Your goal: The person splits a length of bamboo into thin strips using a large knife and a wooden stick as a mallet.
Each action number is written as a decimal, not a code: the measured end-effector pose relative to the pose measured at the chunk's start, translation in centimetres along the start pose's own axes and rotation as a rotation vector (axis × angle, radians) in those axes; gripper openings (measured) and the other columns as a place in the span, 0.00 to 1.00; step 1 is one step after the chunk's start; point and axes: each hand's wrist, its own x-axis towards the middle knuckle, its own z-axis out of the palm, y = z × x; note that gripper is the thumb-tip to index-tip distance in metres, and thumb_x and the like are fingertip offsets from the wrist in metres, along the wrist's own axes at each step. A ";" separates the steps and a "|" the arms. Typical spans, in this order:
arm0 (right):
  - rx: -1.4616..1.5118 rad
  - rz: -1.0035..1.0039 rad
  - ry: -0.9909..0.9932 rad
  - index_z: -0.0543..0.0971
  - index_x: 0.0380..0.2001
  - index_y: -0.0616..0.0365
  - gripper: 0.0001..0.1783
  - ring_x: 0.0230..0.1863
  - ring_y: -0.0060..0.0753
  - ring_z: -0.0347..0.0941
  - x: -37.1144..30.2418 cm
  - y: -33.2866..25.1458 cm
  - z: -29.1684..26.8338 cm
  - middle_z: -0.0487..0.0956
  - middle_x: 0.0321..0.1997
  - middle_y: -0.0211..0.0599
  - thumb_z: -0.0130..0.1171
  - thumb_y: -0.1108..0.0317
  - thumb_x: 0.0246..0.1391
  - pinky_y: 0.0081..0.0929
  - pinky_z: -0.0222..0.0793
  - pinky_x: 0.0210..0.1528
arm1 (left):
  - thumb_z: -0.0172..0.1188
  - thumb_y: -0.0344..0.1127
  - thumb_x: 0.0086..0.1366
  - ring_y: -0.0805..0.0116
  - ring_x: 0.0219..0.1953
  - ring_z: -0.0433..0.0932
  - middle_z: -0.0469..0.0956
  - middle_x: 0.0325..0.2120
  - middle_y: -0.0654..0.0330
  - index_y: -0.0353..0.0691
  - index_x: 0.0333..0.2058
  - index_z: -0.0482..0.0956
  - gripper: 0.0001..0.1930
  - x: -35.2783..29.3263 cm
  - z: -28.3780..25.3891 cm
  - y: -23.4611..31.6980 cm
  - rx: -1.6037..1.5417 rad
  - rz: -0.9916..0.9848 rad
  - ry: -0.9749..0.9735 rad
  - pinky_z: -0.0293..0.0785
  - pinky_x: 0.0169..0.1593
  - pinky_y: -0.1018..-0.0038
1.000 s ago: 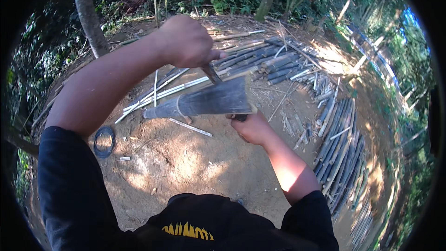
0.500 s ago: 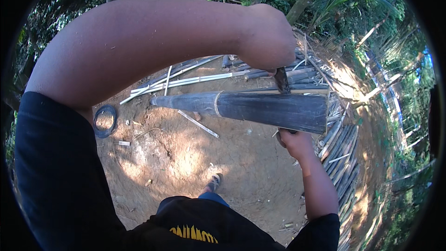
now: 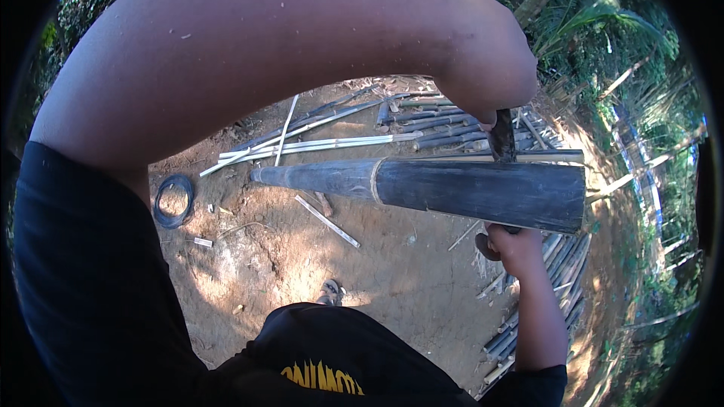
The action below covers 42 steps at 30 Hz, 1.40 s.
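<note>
Now the left hand [image 3: 490, 53] is gripping a dark blade [image 3: 503, 138], its fingers mostly hidden, and the right hand [image 3: 517, 250] is folding around a black handle [image 3: 487, 247]. Between them the bamboo [image 3: 475, 193] is stretching leftward, smooth, dark, round, pale-ringed. Beside the blade a thin strip [image 3: 549, 156] is perhaps already standing apart; the rest is looking uncut. Beneath the left hand, straight poles [image 3: 445, 122] are lying.
</note>
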 end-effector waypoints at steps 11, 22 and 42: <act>-0.132 -0.228 -0.224 0.79 0.42 0.60 0.12 0.44 0.45 0.75 3.3 1.2 1.2 0.80 0.41 0.45 0.56 0.64 0.61 0.41 0.71 0.49 | 0.59 0.45 0.67 0.60 0.38 0.85 0.84 0.30 0.60 0.44 0.37 0.83 0.12 1.9 5.4 -0.4 -0.156 -0.012 -0.362 0.80 0.38 0.62; -0.205 -0.168 0.065 0.80 0.46 0.59 0.15 0.47 0.51 0.78 2.3 4.1 1.4 0.82 0.44 0.48 0.62 0.64 0.58 0.43 0.72 0.51 | 0.59 0.33 0.63 0.57 0.33 0.86 0.84 0.25 0.59 0.43 0.31 0.84 0.06 5.2 9.0 -1.4 -0.246 0.218 -0.126 0.82 0.35 0.62; -0.101 -0.016 0.434 0.80 0.38 0.65 0.13 0.33 0.28 0.74 2.8 3.4 4.2 0.80 0.31 0.37 0.64 0.70 0.50 0.31 0.70 0.38 | 0.59 0.42 0.67 0.57 0.41 0.85 0.84 0.32 0.60 0.46 0.39 0.83 0.10 8.3 12.3 -2.5 -0.178 0.341 -0.041 0.82 0.41 0.62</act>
